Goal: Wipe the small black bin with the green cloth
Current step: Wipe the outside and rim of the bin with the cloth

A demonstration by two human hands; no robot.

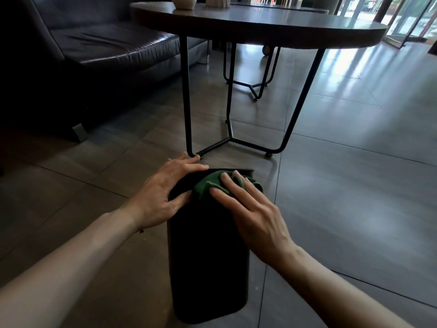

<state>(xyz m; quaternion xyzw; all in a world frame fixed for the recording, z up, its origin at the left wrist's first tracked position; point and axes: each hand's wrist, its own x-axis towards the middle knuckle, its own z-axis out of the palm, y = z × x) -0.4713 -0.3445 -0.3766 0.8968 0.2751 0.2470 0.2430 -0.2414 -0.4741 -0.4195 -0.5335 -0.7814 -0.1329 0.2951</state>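
Observation:
The small black bin (205,256) stands on the tiled floor right in front of me, low in the view. My left hand (163,192) grips its upper left edge, thumb on the near side and fingers over the top. The green cloth (208,185) lies bunched on the bin's top. My right hand (250,209) presses flat on the cloth with fingers spread, covering its right part.
A round dark table (260,24) on thin black metal legs (186,95) stands just beyond the bin, its base bar close to my left fingertips. A dark leather sofa (94,50) fills the left. A pale vase (184,1) sits on the table. Glossy floor tiles (354,150) spread to the right.

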